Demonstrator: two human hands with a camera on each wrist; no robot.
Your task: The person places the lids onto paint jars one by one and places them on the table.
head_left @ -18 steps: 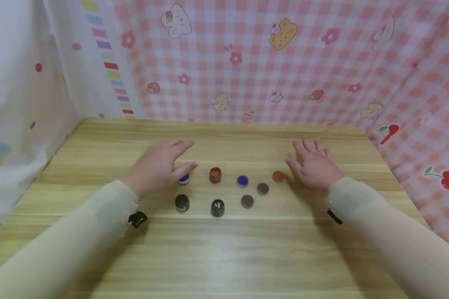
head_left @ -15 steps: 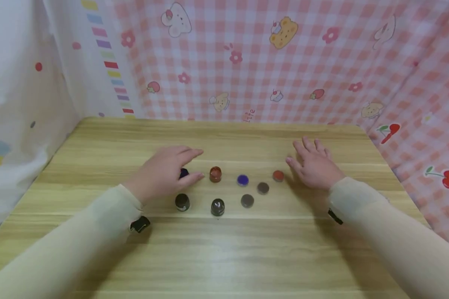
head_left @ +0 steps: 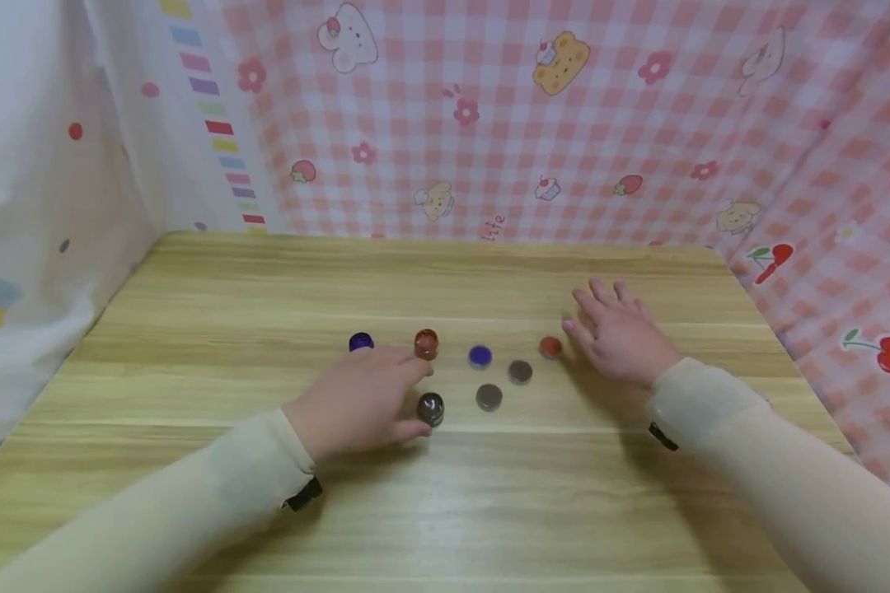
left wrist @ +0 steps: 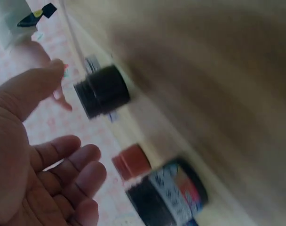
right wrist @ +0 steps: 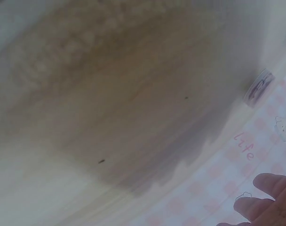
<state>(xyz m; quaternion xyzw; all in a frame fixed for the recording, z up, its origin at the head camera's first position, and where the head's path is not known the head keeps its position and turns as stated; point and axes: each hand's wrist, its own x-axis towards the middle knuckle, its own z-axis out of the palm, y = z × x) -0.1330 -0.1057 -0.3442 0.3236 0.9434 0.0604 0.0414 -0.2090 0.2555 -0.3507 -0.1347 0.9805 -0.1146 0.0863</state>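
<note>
My left hand [head_left: 363, 395] reaches over the table with thumb and fingers spread on either side of a small dark paint jar [head_left: 430, 409]. In the left wrist view a gap shows between the fingers and that black jar [left wrist: 103, 92]. A second dark jar with a printed label [left wrist: 171, 190] is covered by this hand in the head view. Beyond the hand stand a blue paint jar [head_left: 361, 341], partly hidden, and a reddish-brown one [head_left: 426, 344]. My right hand [head_left: 623, 333], fingers spread and holding nothing, is beside a red lid [head_left: 551, 347].
Between the hands lie a blue lid [head_left: 480, 356], a brown lid [head_left: 520, 371] and a grey lid [head_left: 489, 397]. The wooden table [head_left: 445, 511] ends at a pink checked cloth [head_left: 445, 123] behind, with cloth walls on both sides.
My left hand has moved nearer and to the right, from around the blue jar to the dark jar, uncovering the blue jar and covering the labelled one. The right hand has barely shifted.
</note>
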